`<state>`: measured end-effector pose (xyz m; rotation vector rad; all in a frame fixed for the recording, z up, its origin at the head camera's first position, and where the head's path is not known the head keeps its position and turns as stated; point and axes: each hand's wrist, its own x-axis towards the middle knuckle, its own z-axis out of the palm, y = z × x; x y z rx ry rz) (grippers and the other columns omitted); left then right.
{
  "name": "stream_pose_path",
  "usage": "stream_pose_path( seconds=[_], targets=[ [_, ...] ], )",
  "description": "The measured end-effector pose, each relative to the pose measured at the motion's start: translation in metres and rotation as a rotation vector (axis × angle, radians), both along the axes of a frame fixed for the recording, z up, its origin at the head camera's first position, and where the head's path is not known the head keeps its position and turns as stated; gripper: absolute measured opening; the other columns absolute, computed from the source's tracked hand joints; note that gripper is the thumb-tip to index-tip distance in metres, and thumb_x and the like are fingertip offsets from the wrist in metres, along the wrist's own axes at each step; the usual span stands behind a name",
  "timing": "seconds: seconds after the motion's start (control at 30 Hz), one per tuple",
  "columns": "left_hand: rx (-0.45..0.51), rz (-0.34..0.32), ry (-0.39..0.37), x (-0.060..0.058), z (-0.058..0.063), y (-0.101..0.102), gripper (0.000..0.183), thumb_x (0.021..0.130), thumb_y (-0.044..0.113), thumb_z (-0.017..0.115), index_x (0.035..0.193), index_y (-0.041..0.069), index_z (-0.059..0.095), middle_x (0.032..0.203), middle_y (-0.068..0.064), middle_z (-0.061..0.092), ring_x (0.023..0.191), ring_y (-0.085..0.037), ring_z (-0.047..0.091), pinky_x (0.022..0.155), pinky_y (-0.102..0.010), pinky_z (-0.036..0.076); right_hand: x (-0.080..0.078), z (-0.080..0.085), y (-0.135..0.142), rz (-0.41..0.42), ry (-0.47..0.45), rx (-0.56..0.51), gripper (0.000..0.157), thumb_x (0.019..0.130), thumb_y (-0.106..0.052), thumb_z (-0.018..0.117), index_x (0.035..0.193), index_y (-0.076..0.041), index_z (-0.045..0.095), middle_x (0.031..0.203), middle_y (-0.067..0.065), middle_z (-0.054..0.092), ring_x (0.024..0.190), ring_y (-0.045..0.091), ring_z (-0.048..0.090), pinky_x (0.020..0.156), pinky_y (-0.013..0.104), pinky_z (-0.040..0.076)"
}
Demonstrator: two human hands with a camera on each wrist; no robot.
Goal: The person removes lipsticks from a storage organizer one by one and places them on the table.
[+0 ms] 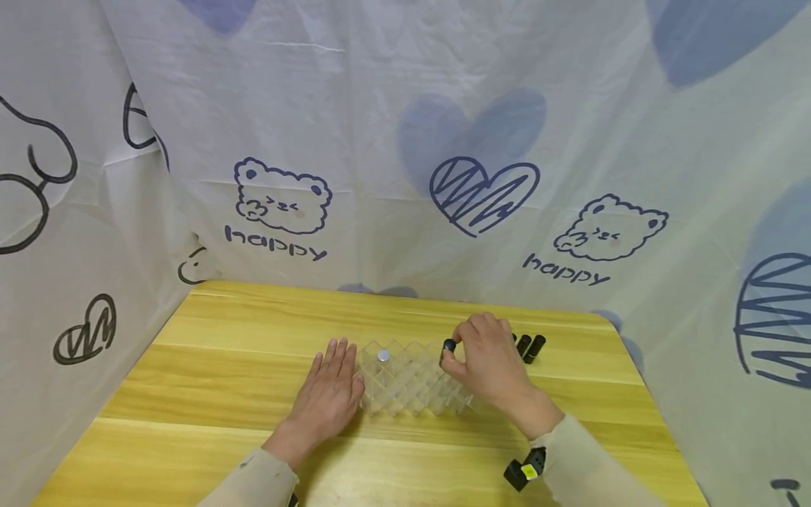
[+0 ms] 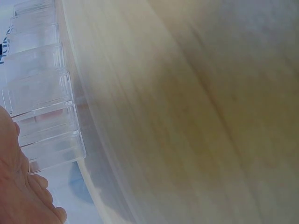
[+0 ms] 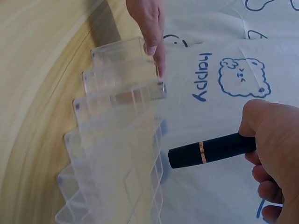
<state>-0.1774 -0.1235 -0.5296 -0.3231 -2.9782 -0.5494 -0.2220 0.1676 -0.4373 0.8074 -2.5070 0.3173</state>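
Note:
A clear plastic organizer (image 1: 405, 394) with diamond-shaped compartments stands on the table. My left hand (image 1: 328, 396) lies flat with straight fingers against its left side; in the left wrist view, part of that hand (image 2: 18, 182) shows beside the clear wall. My right hand (image 1: 491, 359) pinches a black lipstick tube (image 3: 210, 150) between thumb and fingers. The tube has a thin rose-gold band, and its lower end is above the organizer's top, apart from it. One silver-topped tube (image 1: 383, 356) stands inside a compartment at the left rear.
Several black tubes (image 1: 536, 347) lie on the table to the right, behind my right hand and partly hidden by it. The yellow wood-grain table (image 1: 209, 352) meets a printed white cloth (image 1: 374, 141) at its back and sides.

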Motion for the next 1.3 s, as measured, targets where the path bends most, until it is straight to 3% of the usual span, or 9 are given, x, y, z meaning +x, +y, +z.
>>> stream_pose_path(
  seconds=[0.47, 0.87, 1.3],
  targets=[
    [-0.002, -0.003, -0.003, -0.001, 0.001, -0.001, 0.062, 0.114, 0.031, 0.037, 0.163, -0.005, 0.030, 0.172, -0.024, 0.024, 0.162, -0.040, 0.018, 0.132, -0.059, 0.017, 0.010, -0.006, 0.044, -0.069, -0.002, 0.019, 0.020, 0.087, -0.026, 0.076, 0.089, -0.008, 0.067, 0.087, 0.004, 0.061, 0.085, 0.027, 0.054, 0.076, 0.039, 0.037],
    [0.003, -0.007, -0.004, -0.001, 0.001, 0.000, 0.061, 0.114, 0.031, 0.038, 0.163, -0.005, 0.030, 0.172, -0.024, 0.024, 0.162, -0.040, 0.018, 0.132, -0.059, 0.017, 0.011, -0.022, 0.080, -0.078, 0.081, 0.015, 0.020, 0.083, -0.023, 0.078, 0.085, -0.007, 0.067, 0.083, 0.005, 0.062, 0.079, 0.027, 0.054, 0.072, 0.040, 0.039],
    [-0.001, -0.004, -0.007, -0.001, -0.001, 0.000, 0.062, 0.114, 0.032, 0.036, 0.164, -0.004, 0.029, 0.172, -0.024, 0.024, 0.162, -0.039, 0.017, 0.132, -0.059, 0.017, 0.005, -0.048, 0.117, -0.235, -0.074, -0.008, 0.023, 0.085, -0.023, 0.079, 0.091, -0.003, 0.071, 0.089, 0.010, 0.066, 0.086, 0.032, 0.057, 0.076, 0.045, 0.041]
  ],
)
